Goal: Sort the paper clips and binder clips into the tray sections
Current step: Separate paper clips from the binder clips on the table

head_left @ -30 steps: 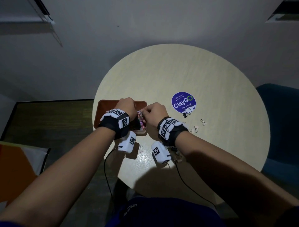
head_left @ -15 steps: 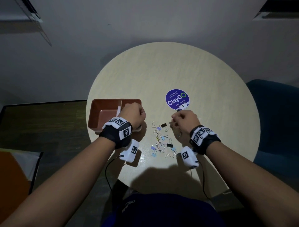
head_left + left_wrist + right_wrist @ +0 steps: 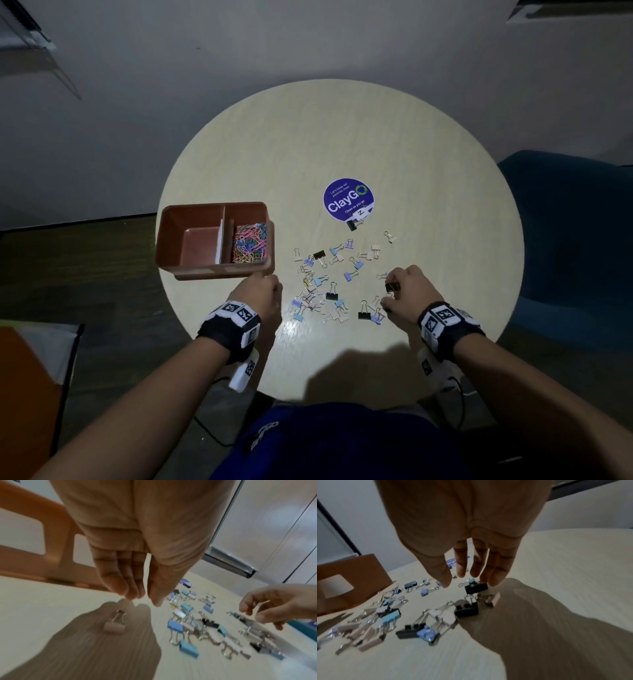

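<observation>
A brown two-section tray (image 3: 212,206) stands at the table's left edge. Its right section holds several coloured paper clips (image 3: 249,244); the left section looks bare. Several binder clips (image 3: 325,294) in blue, black, beige and lilac lie scattered right of the tray. My left hand (image 3: 260,296) hovers just in front of the tray, fingers hanging down loosely over a beige binder clip (image 3: 114,623) on the table. My right hand (image 3: 406,289) hangs over the pile's right side, its relaxed fingers (image 3: 494,580) above a black binder clip (image 3: 476,588); nothing shows held.
The round pale wooden table (image 3: 342,137) carries a purple ClayGo sticker (image 3: 347,200) behind the clips, with a black clip (image 3: 352,224) at its near edge. A blue chair (image 3: 565,222) stands to the right. A dark floor lies to the left.
Both hands have left the tray. The right hand swung right and toward me over the binder clips; the left drew back in front of the tray, uncovering the paper clips.
</observation>
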